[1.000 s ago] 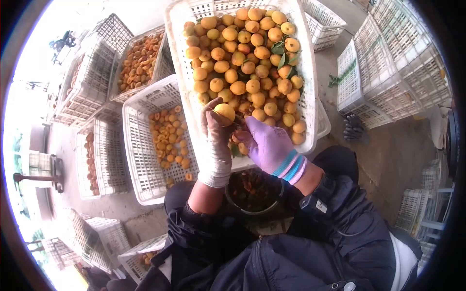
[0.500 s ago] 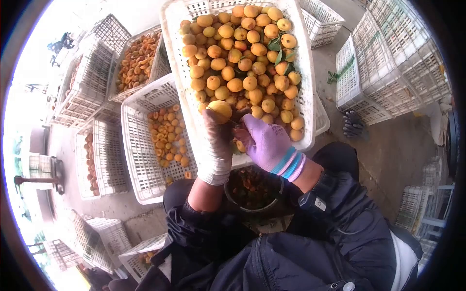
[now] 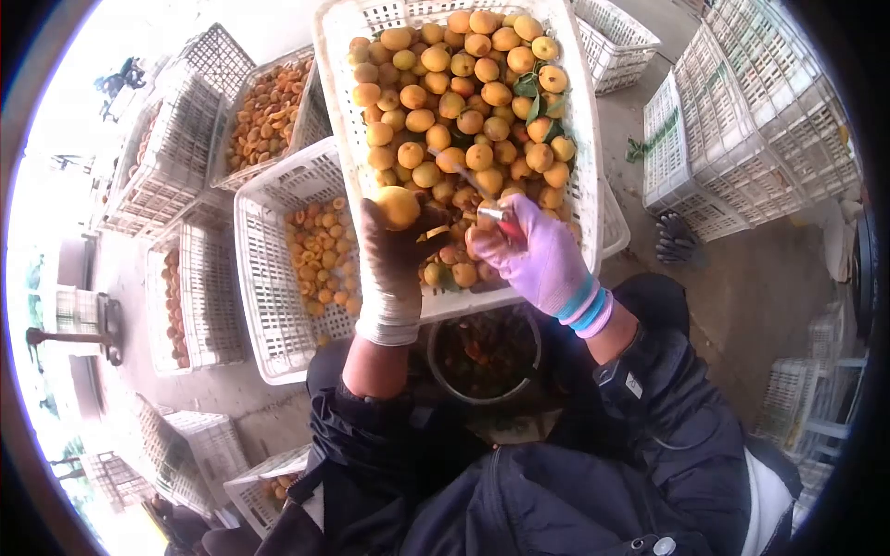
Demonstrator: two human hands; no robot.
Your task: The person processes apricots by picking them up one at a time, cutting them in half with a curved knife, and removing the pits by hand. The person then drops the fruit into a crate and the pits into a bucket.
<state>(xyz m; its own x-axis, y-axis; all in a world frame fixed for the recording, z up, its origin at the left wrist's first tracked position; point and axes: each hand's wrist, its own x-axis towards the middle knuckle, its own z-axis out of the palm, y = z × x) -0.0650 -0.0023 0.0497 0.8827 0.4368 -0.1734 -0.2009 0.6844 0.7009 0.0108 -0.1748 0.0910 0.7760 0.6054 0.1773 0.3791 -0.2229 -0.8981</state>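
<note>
My left hand (image 3: 397,269), in a stained glove with a white cuff, grips a yellow-orange apricot (image 3: 397,208) at its fingertips. My right hand (image 3: 547,255), in a lilac glove with blue stripes at the wrist, is closed round the red handle of a small knife (image 3: 509,225). Its thin blade points up and left over the fruit, apart from the held apricot. Both hands are above the near end of a white crate (image 3: 586,167) full of whole apricots (image 3: 450,162) with a few green leaves. Fruit under my hands is partly hidden.
Left of it, a white crate (image 3: 262,269) holds halved apricots (image 3: 320,250). Another crate of halves (image 3: 269,111) stands behind. Below, between my knees, is a round bucket (image 3: 482,398) with dark scraps. Stacked crates (image 3: 742,120) and a dark glove (image 3: 676,238) lie to the right.
My hands have moved apart: the left went left with the apricot, the right went right and down. The knife blade now shows clear of the fruit.
</note>
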